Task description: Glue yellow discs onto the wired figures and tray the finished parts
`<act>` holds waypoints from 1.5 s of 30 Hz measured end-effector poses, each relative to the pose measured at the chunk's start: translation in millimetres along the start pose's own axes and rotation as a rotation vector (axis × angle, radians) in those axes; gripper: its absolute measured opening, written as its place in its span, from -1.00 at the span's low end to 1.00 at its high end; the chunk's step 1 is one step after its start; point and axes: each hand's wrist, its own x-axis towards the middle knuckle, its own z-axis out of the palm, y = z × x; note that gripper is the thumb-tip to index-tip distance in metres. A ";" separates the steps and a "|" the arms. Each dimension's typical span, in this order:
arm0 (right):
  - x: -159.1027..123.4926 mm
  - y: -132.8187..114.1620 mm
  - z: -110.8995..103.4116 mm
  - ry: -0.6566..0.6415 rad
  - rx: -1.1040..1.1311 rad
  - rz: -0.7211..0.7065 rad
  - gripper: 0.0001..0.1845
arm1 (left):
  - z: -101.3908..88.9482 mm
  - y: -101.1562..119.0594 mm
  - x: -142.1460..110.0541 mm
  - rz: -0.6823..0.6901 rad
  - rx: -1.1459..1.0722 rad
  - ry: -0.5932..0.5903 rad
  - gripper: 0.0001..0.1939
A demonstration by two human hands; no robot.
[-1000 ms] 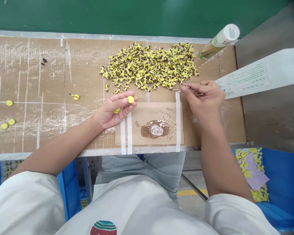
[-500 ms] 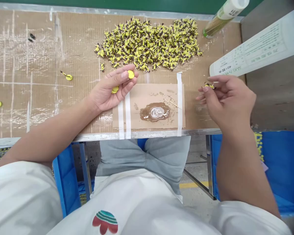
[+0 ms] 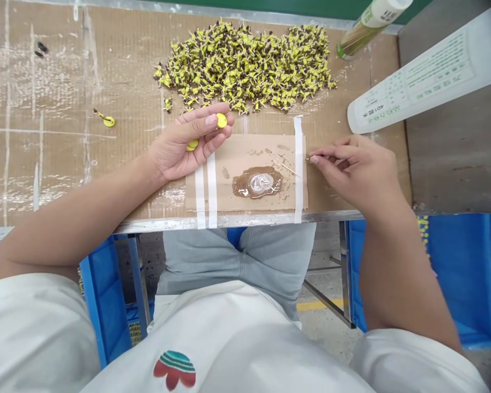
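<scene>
Beside the cardboard pad, the left hand pinches a yellow disc near its far left corner, the right hand a tiny piece rightward.

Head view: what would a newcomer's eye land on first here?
Probably the big heap of small yellow-and-dark pieces along the far side of the table. Next, the glossy wet patch on the taped cardboard, nearest the person. Then the bright yellow disc at the left hand's fingertips.
</scene>
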 end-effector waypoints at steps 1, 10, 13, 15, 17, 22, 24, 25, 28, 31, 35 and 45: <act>-0.6 -0.7 2.4 0.008 0.053 0.011 -0.80 | 0.1 -0.2 -0.1 0.001 0.005 0.002 -0.55; -20.8 -4.0 39.4 0.366 0.544 0.307 -0.71 | 1.7 0.6 -3.1 0.011 0.004 -0.015 -0.58; -23.6 -4.1 44.3 0.405 0.493 0.273 -0.76 | 1.4 0.7 -3.0 0.017 0.007 -0.021 -0.59; -24.5 -8.2 44.2 0.472 0.494 0.266 -0.75 | 1.0 0.5 -2.8 0.015 0.005 -0.024 -0.58; -26.9 -18.2 42.9 0.584 0.508 0.285 -0.72 | 0.9 0.3 -2.7 0.015 -0.005 -0.026 -0.57; -40.8 -61.2 44.3 0.644 0.434 0.199 -0.81 | 3.0 0.0 -3.3 0.026 -0.020 -0.003 -0.51; -45.2 -74.1 48.8 0.615 0.428 0.083 -0.87 | 4.0 0.1 -3.8 0.023 -0.026 0.008 -0.51; -46.5 -78.1 51.6 0.607 0.428 0.031 -0.85 | 4.4 0.2 -4.0 0.021 -0.028 0.009 -0.51; -47.5 -81.1 59.8 0.589 0.391 -0.033 -0.82 | 4.8 0.5 -4.8 0.015 -0.027 0.001 -0.52; -46.6 -78.7 63.9 0.551 0.308 -0.007 -0.87 | 4.7 0.4 -5.1 0.013 -0.024 -0.019 -0.53; -44.8 -78.9 63.4 0.470 0.233 0.035 -0.82 | 4.6 0.0 -4.8 0.003 -0.041 -0.014 -0.53; -41.4 -81.2 60.7 0.364 0.139 0.047 -0.70 | 5.1 0.6 -4.4 0.004 -0.047 0.007 -0.55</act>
